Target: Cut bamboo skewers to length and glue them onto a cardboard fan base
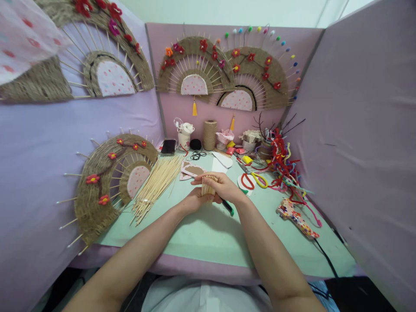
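A short bundle of thin wooden sticks (208, 186) stands between my hands above the middle of the table, its ends facing up. My left hand (196, 201) is closed around the lower part of it. From the right, my right hand (224, 185) holds the bundle too, its fingers reaching across the upper end. A tool with a black-and-green handle (228, 207) pokes out below my right hand; the rest is hidden, so I cannot tell its kind or whether it is held. Left of my hands lies a spread pile of long wooden sticks (157, 186).
Red-and-yellow scissors (251, 178) and a flower-patterned glue gun (297, 219) with a cord lie to the right. Fuzzy pipe cleaners (282, 156) heap up behind. A twine spool (209, 135) stands at the back. A twine-wrapped fan (110, 186) leans at left.
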`<state>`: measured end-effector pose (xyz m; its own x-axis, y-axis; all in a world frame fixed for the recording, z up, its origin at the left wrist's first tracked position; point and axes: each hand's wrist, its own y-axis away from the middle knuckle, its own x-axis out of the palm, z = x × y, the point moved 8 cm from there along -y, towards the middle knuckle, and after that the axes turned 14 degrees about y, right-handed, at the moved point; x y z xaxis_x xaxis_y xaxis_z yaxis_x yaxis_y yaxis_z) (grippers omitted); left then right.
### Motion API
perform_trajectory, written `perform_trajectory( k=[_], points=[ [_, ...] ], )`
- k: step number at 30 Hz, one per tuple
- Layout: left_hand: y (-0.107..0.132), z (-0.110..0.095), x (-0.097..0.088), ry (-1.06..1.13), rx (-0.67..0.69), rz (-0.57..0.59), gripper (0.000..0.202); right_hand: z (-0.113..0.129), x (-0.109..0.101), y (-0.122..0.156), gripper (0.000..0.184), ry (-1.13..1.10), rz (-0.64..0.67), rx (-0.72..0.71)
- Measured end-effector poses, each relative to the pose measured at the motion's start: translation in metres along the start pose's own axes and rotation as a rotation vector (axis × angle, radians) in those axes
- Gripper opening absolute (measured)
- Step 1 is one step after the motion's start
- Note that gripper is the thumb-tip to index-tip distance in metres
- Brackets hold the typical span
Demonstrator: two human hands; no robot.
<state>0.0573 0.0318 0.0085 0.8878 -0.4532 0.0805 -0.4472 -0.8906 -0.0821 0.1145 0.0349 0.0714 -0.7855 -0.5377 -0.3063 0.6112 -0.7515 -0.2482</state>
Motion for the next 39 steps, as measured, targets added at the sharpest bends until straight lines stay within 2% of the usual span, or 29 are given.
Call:
perform_trajectory(
  k=[5,13,19,29,34,39],
  points=[
    [0.001,0.002,-0.002,0.015,-0.046,-0.017,0.021,-0.004,0.003,-0.002,0.034,0.012,0.017,0.057],
    [-0.003,0.002,-0.004,0.063,-0.013,-0.008,0.022,-0.006,0.003,-0.005,0.037,0.004,0.041,0.049],
    [-0.008,-0.002,-0.016,0.075,0.095,-0.139,0.038,-0.004,0.003,-0.003,0.038,0.009,0.031,0.06],
    [-0.005,-0.002,-0.008,0.045,0.079,-0.103,0.031,-0.005,0.002,-0.003,0.037,0.059,0.025,0.05],
    [-0.004,-0.004,-0.006,0.081,0.099,-0.079,0.044,-0.012,-0.011,0.005,0.036,0.114,-0.081,0.074],
    [-0.005,-0.003,-0.005,0.155,0.095,-0.065,0.041,-0.003,-0.036,0.018,0.02,0.263,-0.358,-0.038]
  ],
)
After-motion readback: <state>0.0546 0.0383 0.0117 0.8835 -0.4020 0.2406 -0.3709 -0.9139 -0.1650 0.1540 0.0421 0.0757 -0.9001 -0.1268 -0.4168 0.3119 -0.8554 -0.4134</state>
